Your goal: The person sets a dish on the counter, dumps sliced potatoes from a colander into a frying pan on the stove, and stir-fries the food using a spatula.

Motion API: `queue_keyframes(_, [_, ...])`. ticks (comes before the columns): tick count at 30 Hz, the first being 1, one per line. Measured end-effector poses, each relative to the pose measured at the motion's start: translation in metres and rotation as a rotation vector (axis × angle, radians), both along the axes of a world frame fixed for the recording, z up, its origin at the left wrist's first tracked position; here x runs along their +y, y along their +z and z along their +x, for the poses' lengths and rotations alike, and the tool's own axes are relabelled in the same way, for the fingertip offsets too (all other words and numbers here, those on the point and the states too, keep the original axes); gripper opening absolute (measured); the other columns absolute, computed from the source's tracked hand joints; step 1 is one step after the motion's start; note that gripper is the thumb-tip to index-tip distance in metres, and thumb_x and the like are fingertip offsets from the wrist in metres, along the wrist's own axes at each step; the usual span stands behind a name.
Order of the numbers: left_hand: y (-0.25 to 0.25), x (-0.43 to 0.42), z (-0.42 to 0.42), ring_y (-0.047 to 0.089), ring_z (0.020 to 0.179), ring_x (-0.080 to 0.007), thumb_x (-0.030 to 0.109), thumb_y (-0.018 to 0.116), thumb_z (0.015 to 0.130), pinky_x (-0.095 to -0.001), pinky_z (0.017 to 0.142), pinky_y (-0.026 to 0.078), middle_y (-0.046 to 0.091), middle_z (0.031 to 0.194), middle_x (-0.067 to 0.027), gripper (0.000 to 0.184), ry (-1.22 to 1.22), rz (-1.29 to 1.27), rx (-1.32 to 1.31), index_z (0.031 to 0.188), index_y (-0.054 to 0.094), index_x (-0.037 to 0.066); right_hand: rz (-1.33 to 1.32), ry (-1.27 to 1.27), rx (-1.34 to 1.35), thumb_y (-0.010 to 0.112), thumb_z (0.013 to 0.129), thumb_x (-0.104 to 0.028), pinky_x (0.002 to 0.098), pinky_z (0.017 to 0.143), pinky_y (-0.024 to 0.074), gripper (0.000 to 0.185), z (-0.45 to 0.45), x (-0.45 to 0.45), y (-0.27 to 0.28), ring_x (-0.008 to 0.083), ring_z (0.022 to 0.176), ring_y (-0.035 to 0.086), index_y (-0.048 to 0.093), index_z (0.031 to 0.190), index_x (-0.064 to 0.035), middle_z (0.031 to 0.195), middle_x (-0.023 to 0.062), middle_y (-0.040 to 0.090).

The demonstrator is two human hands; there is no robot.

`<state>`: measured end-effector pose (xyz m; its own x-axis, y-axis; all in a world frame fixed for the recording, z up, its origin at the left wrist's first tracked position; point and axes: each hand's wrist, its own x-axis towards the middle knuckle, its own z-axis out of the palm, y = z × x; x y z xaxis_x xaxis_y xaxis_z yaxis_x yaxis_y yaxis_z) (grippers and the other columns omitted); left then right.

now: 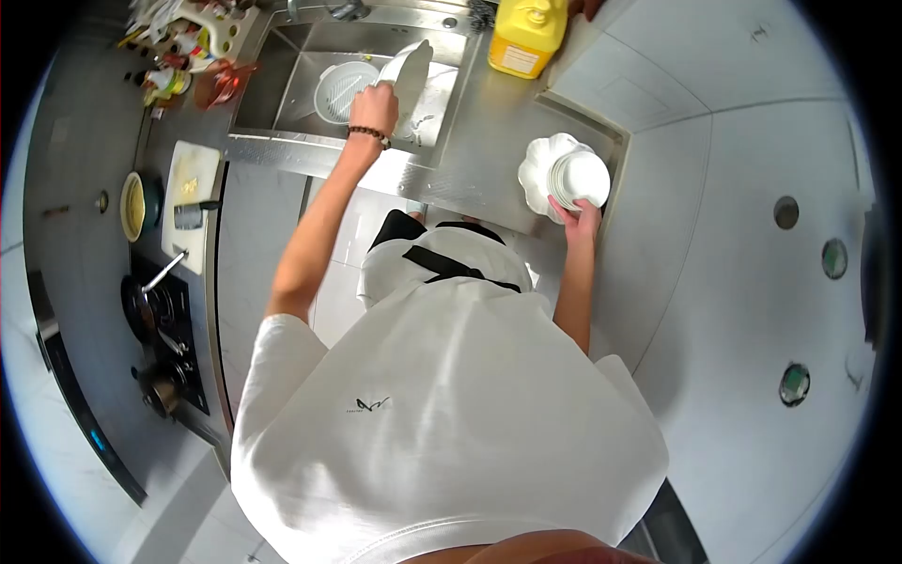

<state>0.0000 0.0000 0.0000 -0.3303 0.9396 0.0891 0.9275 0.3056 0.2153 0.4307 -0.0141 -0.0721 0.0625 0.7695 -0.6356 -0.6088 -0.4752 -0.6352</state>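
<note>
Over the sink, my left hand, with a beaded bracelet at its wrist, is closed on the edge of a tilted white plate. A round white strainer basket lies in the sink just left of that hand. On the counter to the right, my right hand grips the near rim of a stack of small white bowls, thumb and fingers at its edge. The stack rests against or on a larger dish with a scalloped edge.
A yellow jug stands right of the steel sink. Bottles and a red basket are at the back left. Down the left side are a cutting board with a cleaver, a bowl and a stove with pans.
</note>
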Motion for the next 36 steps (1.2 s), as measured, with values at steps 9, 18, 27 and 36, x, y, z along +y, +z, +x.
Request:
queue_keyframes(9, [0.030,-0.017,-0.058,0.066,0.067,-0.0369,0.002,0.052,0.080,-0.0414,0.056,0.055,0.062,0.081,-0.0249,0.011,-0.121,0.097,0.281,0.086,0.057,-0.006,0.074,-0.009,-0.062,0.046,0.069,0.004,0.0599,0.080,0.0571,0.066,-0.008,-0.007,-0.020,0.0443,0.113,0.049,0.037,0.134,-0.0029,0.127,0.0212,0.044])
queue_keyframes(18, [-0.027,-0.063,-0.091,0.063,0.064,-0.0394,0.017,0.061,0.070,-0.0446,0.062,0.052,0.059,0.064,-0.0264,0.020,0.587,0.310,-0.477,0.070,0.064,-0.003,0.086,0.015,-1.536,0.052,0.088,-0.026,0.0352,0.068,0.0540,0.053,0.018,-0.022,-0.013,0.0310,0.092,0.059,0.038,0.128,0.0058,0.118,0.0242,0.050])
queue_keyframes(27, [-0.036,-0.196,-0.065,0.069,0.063,-0.0334,-0.003,0.051,0.083,-0.0375,0.053,0.061,0.063,0.077,-0.0220,0.017,0.724,0.236,-1.862,0.088,0.054,-0.019,-0.105,0.915,0.048,0.044,0.092,-0.052,0.0298,0.047,0.0337,0.060,-0.250,-0.092,0.059,0.0195,0.051,0.047,0.047,0.116,0.0028,0.084,0.0150,0.060])
queue_keyframes(36, [-0.027,-0.338,-0.174,0.069,0.060,-0.0286,0.011,0.057,0.084,-0.0354,0.056,0.059,0.065,0.075,-0.0260,0.027,0.590,0.183,-1.451,0.078,0.050,-0.014,-0.062,1.247,-0.033,0.051,0.088,-0.017,0.0228,0.036,0.0275,0.023,-0.425,-0.172,0.026,0.0111,0.042,0.040,0.052,0.102,0.0012,0.072,0.0126,0.056])
